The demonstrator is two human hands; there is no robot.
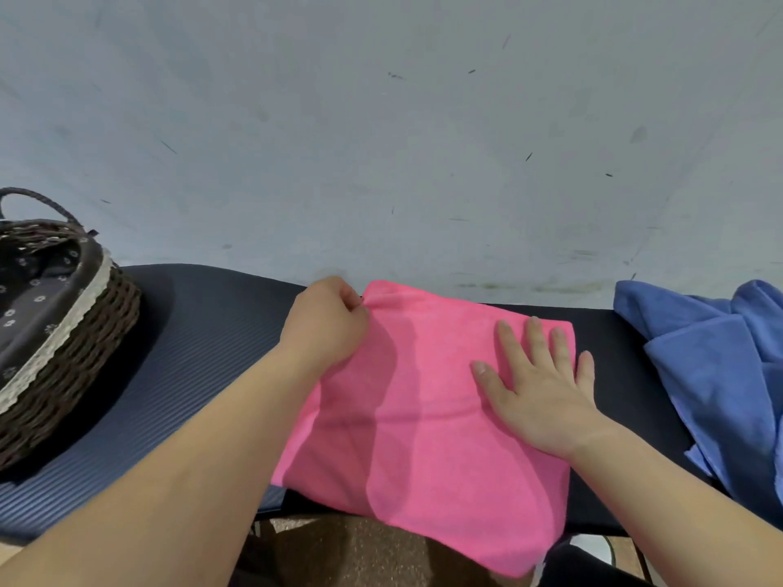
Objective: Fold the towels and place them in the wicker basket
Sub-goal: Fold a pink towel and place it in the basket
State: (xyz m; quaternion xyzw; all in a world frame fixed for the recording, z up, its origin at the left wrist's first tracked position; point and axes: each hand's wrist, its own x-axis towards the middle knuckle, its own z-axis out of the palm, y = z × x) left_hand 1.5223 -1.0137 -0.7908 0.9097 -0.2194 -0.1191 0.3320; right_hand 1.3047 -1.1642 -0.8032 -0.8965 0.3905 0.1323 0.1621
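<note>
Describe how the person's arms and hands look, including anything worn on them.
The left forearm and right forearm are bare to the frame's edge, with no sleeves showing. The left hand and right hand wear no gloves, and no rings, watch or bracelet show. The right hand's fingernails look short and unpainted.

Bare mat (212,353) — basket (99,332) to pink towel (423,425)

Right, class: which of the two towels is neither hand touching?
The blue towel, bunched at the right end; the pink towel has the left hand pinching its edge and the right hand flat on it.
</note>
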